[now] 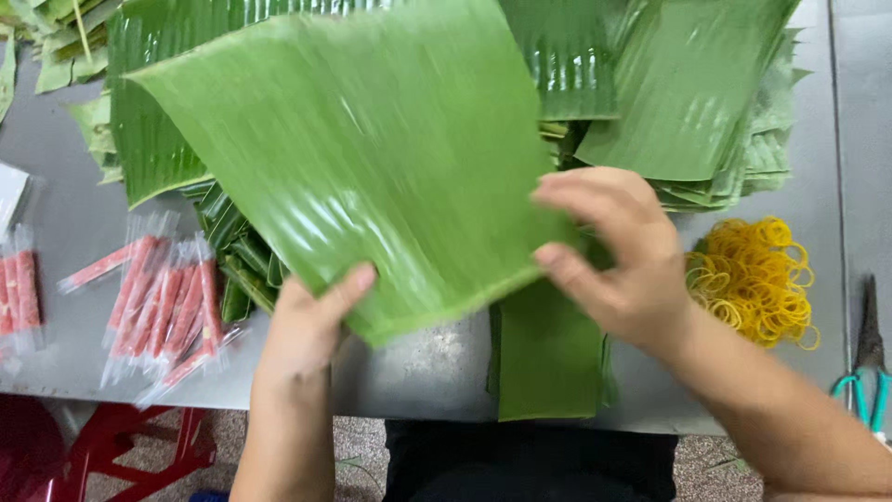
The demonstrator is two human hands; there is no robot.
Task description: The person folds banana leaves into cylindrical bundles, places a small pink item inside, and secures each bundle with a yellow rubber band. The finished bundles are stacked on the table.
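Observation:
A large green banana leaf piece (372, 158) is lifted above the grey table (427, 372), held by both hands at its near edge. My left hand (307, 325) grips the leaf's lower left corner, thumb on top. My right hand (613, 260) pinches the lower right edge with the fingers curled over it. Under the raised leaf another darker leaf strip (548, 363) lies flat on the table, reaching its front edge. Folded narrow leaf strips (242, 260) lie beneath on the left.
Stacks of cut banana leaves (706, 112) cover the back of the table. Red sausages in clear wrappers (167, 307) lie at left. A heap of yellow rubber bands (757, 279) sits at right, with teal-handled scissors (869, 363) beyond. A red stool (121, 446) stands below.

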